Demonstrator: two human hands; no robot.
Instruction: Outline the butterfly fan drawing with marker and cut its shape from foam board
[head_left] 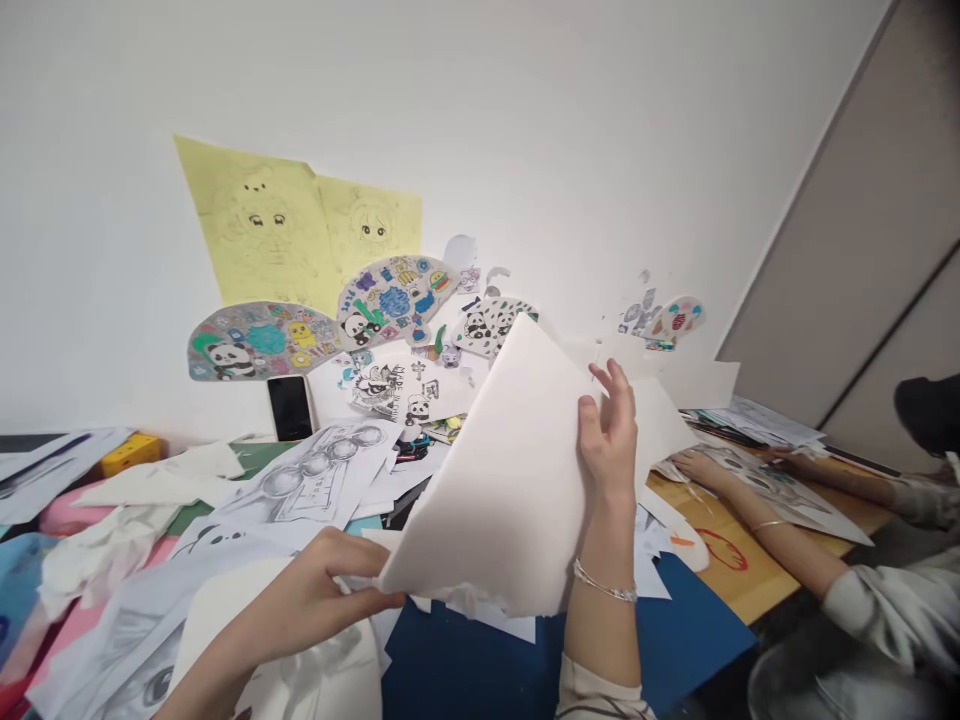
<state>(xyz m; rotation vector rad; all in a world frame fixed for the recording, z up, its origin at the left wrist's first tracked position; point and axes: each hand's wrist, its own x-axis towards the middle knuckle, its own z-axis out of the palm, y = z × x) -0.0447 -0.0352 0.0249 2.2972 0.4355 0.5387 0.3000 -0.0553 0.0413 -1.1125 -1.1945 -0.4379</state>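
Note:
A large white sheet of paper (502, 480) is raised at a tilt over the desk, its lower edge torn and ragged. My left hand (326, 590) pinches the sheet's lower left corner between thumb and fingers. At the sheet's right edge, my right hand (611, 435) is upright with its fingers apart and a little bent, the thumb near the paper. Its wrist wears a bracelet (606, 583). Below the sheet lies a dark blue board (465, 670), with white paper scraps on it.
Pencil drawings (315, 470) and crumpled white paper (112, 560) cover the left side. A phone (290, 408) leans against the wall beneath yellow drawings (262, 225) and decorated fan-shaped cards (262, 340). To the right, another person's arm (784, 535) reaches over a drawing.

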